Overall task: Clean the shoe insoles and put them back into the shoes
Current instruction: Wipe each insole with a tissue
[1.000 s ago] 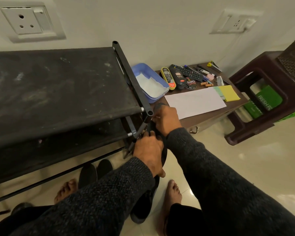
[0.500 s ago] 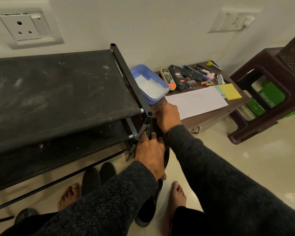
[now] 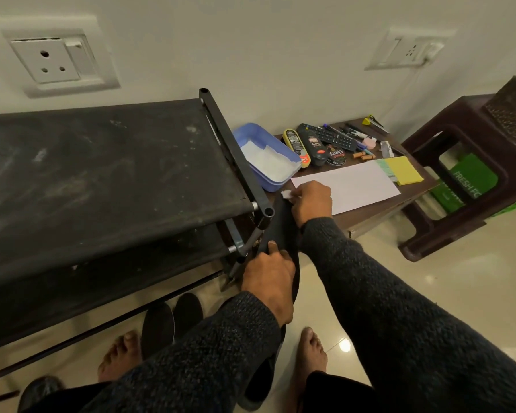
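A black insole [image 3: 280,228] stands on edge between my hands, beside the corner of the black shoe rack [image 3: 102,180]. My left hand [image 3: 268,281] grips its lower part with the thumb on top. At the insole's upper end my right hand [image 3: 312,201] pinches a small white wipe [image 3: 286,194] against it. A dark shoe [image 3: 259,383] sits on the floor under my left forearm, mostly hidden. Two dark shoe toes [image 3: 172,320] poke out under the rack.
A low brown table [image 3: 370,213] on the right carries a blue tub [image 3: 268,156] of white wipes, a white paper sheet [image 3: 349,186], polish tins, a remote, pens and yellow notes. A brown plastic stool [image 3: 471,174] stands beyond. My bare feet rest on the tiled floor.
My right hand has risen along the insole to its upper end, and the white wipe now shows at its fingertips. More of the insole is visible. My left hand keeps its hold lower down.
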### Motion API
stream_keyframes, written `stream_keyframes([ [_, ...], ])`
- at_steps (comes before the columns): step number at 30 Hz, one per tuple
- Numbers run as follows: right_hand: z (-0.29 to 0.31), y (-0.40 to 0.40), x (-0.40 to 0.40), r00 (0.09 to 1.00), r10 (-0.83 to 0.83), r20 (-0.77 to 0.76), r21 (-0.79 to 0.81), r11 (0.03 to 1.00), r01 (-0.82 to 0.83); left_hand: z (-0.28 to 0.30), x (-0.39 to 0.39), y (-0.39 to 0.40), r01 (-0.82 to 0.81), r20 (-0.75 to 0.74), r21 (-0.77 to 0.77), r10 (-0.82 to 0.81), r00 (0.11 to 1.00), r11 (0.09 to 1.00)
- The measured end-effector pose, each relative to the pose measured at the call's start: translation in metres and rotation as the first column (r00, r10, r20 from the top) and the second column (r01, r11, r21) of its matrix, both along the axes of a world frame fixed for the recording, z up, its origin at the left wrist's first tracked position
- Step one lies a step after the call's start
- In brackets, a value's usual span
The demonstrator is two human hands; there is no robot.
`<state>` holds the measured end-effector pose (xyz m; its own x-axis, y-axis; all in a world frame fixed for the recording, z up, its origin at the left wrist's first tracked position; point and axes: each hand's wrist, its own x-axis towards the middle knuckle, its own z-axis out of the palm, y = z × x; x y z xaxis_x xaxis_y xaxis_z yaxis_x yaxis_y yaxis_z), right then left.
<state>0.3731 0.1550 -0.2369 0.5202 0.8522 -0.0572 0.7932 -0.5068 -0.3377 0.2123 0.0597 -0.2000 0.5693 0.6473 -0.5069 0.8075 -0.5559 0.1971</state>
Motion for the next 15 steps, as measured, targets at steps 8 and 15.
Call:
stream_keyframes([
  [8, 0.0, -0.052, -0.01, 0.998, 0.034, -0.058, -0.004, 0.999, -0.034, 0.007, 0.0, 0.001, 0.025, -0.015, -0.019, -0.025, 1.0, 1.0],
  [15, -0.006, -0.097, -0.021, 0.958, 0.284, 0.038, 0.007, 0.959, -0.284, 0.004, -0.002, 0.002, 0.0, 0.027, -0.02, 0.0, 1.0, 1.0],
])
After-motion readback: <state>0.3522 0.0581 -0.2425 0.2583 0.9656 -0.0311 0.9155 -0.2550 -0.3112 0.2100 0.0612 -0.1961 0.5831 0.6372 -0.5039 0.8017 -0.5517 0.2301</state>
